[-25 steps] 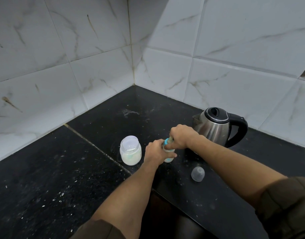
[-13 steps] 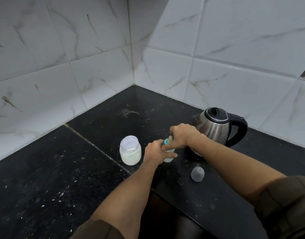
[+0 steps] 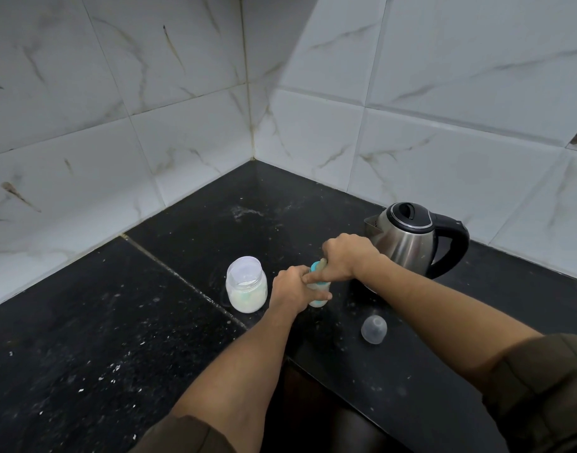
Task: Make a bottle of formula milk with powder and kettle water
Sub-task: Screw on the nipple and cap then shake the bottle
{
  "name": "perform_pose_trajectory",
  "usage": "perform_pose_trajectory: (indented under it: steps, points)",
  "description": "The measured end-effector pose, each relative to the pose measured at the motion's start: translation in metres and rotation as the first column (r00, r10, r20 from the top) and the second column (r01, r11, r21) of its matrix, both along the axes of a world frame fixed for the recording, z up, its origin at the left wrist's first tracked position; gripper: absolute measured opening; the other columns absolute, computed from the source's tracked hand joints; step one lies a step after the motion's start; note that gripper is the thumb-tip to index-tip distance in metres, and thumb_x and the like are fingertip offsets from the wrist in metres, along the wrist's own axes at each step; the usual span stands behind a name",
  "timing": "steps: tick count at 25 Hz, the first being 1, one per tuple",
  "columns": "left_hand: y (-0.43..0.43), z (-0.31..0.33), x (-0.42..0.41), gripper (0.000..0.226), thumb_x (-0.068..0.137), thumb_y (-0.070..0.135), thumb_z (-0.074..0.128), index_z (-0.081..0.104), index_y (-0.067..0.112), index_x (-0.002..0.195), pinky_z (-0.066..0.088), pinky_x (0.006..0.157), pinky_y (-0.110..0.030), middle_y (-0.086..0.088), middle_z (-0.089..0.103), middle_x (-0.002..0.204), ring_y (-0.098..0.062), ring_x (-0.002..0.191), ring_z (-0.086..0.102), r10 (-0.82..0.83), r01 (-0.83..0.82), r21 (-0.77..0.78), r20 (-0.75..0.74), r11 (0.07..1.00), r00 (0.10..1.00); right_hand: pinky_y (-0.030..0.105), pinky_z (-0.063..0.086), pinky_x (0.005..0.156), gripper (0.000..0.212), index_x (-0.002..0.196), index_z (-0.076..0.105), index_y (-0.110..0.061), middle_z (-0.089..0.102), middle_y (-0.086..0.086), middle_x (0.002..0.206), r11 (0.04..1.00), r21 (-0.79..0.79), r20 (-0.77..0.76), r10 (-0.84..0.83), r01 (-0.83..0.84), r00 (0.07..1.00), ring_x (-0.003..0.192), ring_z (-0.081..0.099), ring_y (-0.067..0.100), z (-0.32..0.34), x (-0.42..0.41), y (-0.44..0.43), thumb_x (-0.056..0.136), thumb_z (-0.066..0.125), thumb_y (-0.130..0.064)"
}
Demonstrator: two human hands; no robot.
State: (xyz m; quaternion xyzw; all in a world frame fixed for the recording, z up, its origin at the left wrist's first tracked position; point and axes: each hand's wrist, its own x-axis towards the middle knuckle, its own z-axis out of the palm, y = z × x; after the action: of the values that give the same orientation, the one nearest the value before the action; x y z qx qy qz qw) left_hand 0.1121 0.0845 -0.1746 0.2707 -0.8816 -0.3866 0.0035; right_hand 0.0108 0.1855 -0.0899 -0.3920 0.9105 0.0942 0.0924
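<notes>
We see the small feeding bottle (image 3: 319,291) standing upright on the black bench (image 3: 117,338), gripped from both sides. Our left hand (image 3: 293,291) wraps its fingers closed around the bottle's body, while our right hand (image 3: 347,256) is closed over the top, pinching the teal collar (image 3: 315,266) and teat. Just to the left of the bottle stands the open powder jar (image 3: 247,284), apart from our left hand, with pale powder in its lower part. The steel kettle (image 3: 411,238) with its black handle sits just behind our right hand, lid down. The clear bottle cap (image 3: 374,329) lies on the bench near the front edge, apart from the bottle
</notes>
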Motion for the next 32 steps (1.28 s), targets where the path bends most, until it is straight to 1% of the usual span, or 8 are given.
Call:
perform_pose_trajectory:
  steps: [4,8,13,16,19,23,28,32]
  points:
    - [-0.002,0.001,-0.001,0.050,0.068,0.044,0.092,0.071,0.025,0.110,0.054,0.087,-0.031,0.008,0.075,0.098,-0.012,0.095,0.068,-0.009,0.009,-0.002,0.008,1.000,1.000,0.036,0.057,0.078,0.051,0.120,0.062,-0.026,0.067,-0.003,0.106,0.995,0.024,0.180,0.090,-0.096,0.979,0.095,0.064,0.019,0.004,-0.006,0.001,0.079,0.077,-0.052]
    - [0.000,0.002,0.000,0.036,0.068,0.045,0.090,0.069,0.028,0.093,0.048,0.076,-0.028,0.013,0.066,0.079,-0.014,0.089,0.066,0.000,0.000,-0.035,0.002,0.999,1.000,0.033,0.049,0.062,0.062,0.075,0.055,-0.022,0.062,-0.002,0.077,1.000,0.028,-0.030,0.014,-0.013,0.999,0.074,0.064,0.020,-0.001,0.002,0.000,0.081,0.057,-0.083]
    - [-0.002,0.002,-0.001,0.045,0.068,0.047,0.090,0.071,0.026,0.104,0.055,0.085,-0.032,0.010,0.071,0.087,-0.013,0.091,0.067,-0.003,0.004,-0.034,0.018,0.999,1.000,0.040,0.059,0.084,0.071,0.132,0.055,-0.030,0.069,-0.001,0.117,0.996,-0.018,0.153,0.085,-0.083,0.985,0.101,0.066,0.022,-0.002,-0.005,-0.001,0.075,0.073,-0.068]
    - [-0.001,0.002,0.000,0.040,0.067,0.045,0.089,0.070,0.029,0.098,0.055,0.083,-0.031,0.012,0.069,0.083,-0.014,0.092,0.067,-0.003,0.003,-0.038,0.008,0.999,1.000,0.035,0.055,0.072,0.050,0.116,0.068,-0.024,0.070,0.000,0.103,0.991,0.027,0.057,0.127,-0.128,0.990,0.091,0.066,0.021,0.000,-0.002,0.002,0.085,0.069,-0.063]
    - [0.000,0.003,0.000,0.033,0.067,0.047,0.088,0.067,0.029,0.085,0.053,0.077,-0.032,0.012,0.064,0.074,-0.017,0.088,0.066,-0.007,0.008,-0.063,0.016,0.998,1.000,0.033,0.049,0.062,0.073,0.095,0.068,-0.019,0.066,-0.001,0.083,0.995,0.013,-0.099,0.097,-0.096,0.990,0.077,0.064,0.021,-0.006,0.000,0.003,0.080,0.051,-0.089]
    - [-0.001,0.003,-0.001,0.051,0.066,0.049,0.090,0.070,0.027,0.107,0.055,0.093,-0.038,0.008,0.073,0.095,-0.016,0.100,0.066,-0.006,0.007,-0.043,0.027,0.999,1.000,0.037,0.057,0.079,0.063,0.130,0.060,-0.026,0.069,-0.002,0.109,0.984,-0.027,0.095,0.179,-0.177,0.979,0.099,0.066,0.022,-0.002,-0.006,0.004,0.080,0.073,-0.062]
    - [0.001,0.004,-0.001,0.039,0.066,0.051,0.088,0.067,0.029,0.091,0.057,0.088,-0.039,0.007,0.071,0.086,-0.019,0.094,0.068,-0.011,0.014,-0.082,0.038,0.997,0.999,0.034,0.052,0.063,0.064,0.098,0.068,-0.018,0.066,-0.001,0.085,0.996,-0.025,-0.012,0.081,-0.081,0.997,0.079,0.065,0.020,-0.006,-0.001,0.001,0.080,0.062,-0.079]
    - [-0.002,0.004,-0.003,0.051,0.067,0.049,0.089,0.070,0.025,0.108,0.056,0.092,-0.037,0.007,0.074,0.098,-0.015,0.099,0.067,-0.011,0.014,-0.066,0.043,0.998,0.999,0.038,0.058,0.082,0.064,0.134,0.059,-0.025,0.068,0.001,0.116,0.987,-0.016,0.091,0.162,-0.161,0.983,0.101,0.065,0.022,-0.002,-0.004,0.002,0.082,0.074,-0.058]
